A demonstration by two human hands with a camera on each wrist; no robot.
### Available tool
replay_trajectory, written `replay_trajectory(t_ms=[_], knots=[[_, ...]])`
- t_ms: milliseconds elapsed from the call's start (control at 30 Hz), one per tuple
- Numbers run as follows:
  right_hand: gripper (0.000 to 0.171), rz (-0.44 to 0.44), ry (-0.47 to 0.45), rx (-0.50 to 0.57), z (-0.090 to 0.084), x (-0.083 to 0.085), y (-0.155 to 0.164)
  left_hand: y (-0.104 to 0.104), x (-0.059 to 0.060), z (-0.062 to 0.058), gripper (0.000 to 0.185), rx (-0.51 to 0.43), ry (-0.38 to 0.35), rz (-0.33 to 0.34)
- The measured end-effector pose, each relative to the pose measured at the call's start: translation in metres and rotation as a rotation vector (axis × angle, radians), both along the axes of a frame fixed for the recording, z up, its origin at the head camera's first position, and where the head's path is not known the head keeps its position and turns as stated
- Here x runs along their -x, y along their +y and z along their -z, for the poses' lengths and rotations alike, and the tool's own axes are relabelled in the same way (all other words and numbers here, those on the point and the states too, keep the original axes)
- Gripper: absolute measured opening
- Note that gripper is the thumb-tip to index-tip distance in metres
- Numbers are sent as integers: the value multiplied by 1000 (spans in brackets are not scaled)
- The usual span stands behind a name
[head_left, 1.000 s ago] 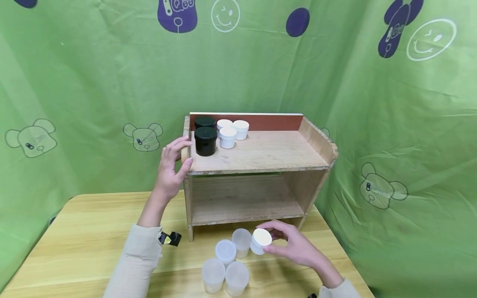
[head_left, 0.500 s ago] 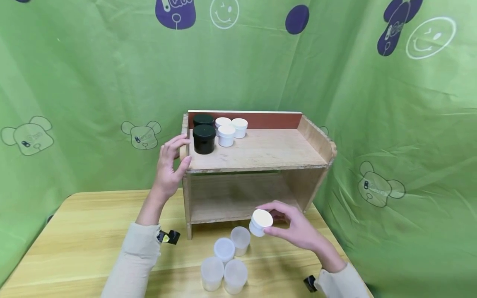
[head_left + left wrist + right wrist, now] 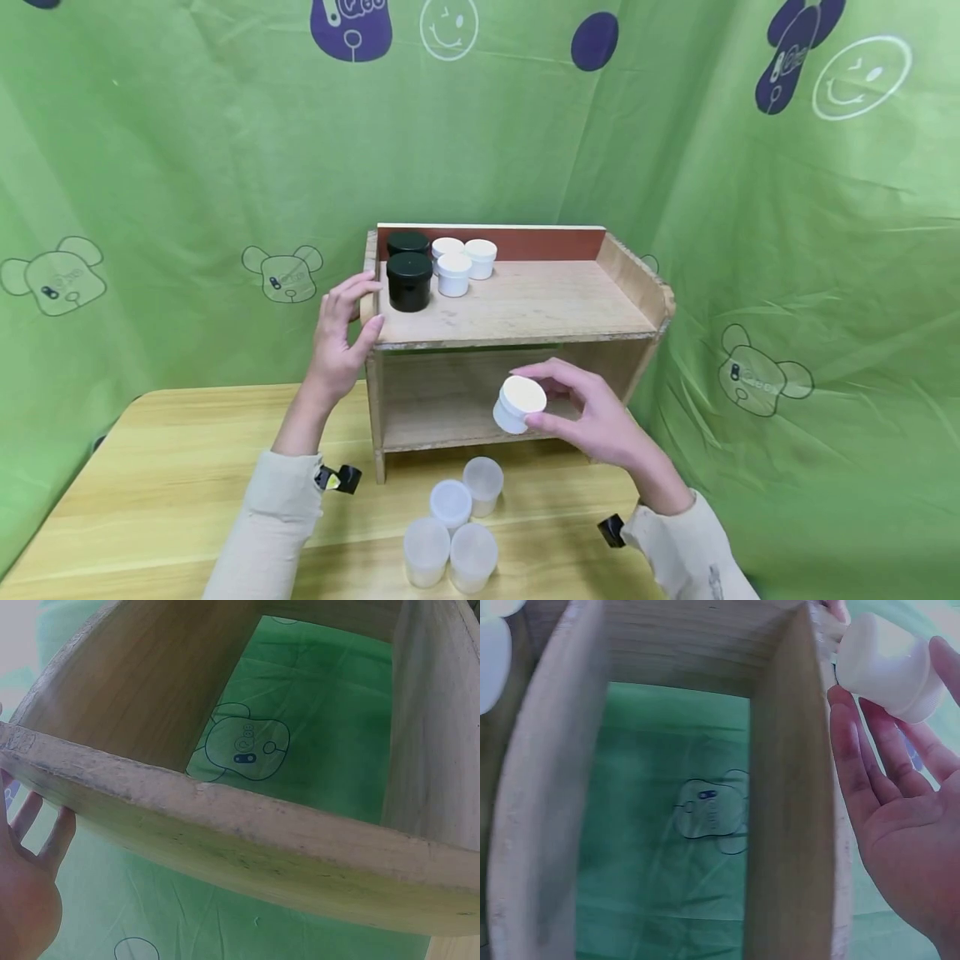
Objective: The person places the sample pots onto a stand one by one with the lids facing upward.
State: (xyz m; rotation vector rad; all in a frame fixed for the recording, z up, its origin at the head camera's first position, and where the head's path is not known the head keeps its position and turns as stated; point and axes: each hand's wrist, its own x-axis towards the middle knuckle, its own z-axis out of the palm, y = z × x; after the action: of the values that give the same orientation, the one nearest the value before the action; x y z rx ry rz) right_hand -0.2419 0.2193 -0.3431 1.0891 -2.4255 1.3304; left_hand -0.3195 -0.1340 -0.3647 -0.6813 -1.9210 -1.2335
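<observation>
White-lidded jar sits in the fingertips of the right hand, lifted off the table in front of the lower opening of the wooden shelf unit, tilted so its lid faces up and toward the camera. The thumb and fingers curl round its side wall and pinch it; the right wrist view shows the same jar at about 1 o'clock, with fingers reaching up to it beside the shelf's side panel. It looks like a small, rigid plastic pot, probably light and smooth-sided, so I judge that a pinch across the body just under the lid is the safest hold, since the lid alone could slip or turn. The left hand grips the left side panel of the shelf at roughly 9 o'clock from the jar, fingers wrapped over the board's front edge. On the top shelf, at 11 o'clock, stand two black jars and three white jars, close together. On the wooden table, at 6 o'clock below the held jar, four translucent jars cluster together.
</observation>
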Motion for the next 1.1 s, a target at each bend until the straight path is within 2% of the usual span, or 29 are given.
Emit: replay_trajectory(t_ms=[267, 533, 767, 1100], knots=[[45, 47, 14, 49, -25, 10, -1, 1, 0, 0, 46, 0, 2, -3], [44, 97, -32, 148, -40, 25, -3, 0, 0, 0, 46, 1, 1, 0], [43, 204, -34, 142, -56, 42, -10, -1, -2, -1, 46, -1, 2, -2], [44, 296, -30, 154, -69, 62, -19, -1, -1, -1, 46, -1, -3, 0]])
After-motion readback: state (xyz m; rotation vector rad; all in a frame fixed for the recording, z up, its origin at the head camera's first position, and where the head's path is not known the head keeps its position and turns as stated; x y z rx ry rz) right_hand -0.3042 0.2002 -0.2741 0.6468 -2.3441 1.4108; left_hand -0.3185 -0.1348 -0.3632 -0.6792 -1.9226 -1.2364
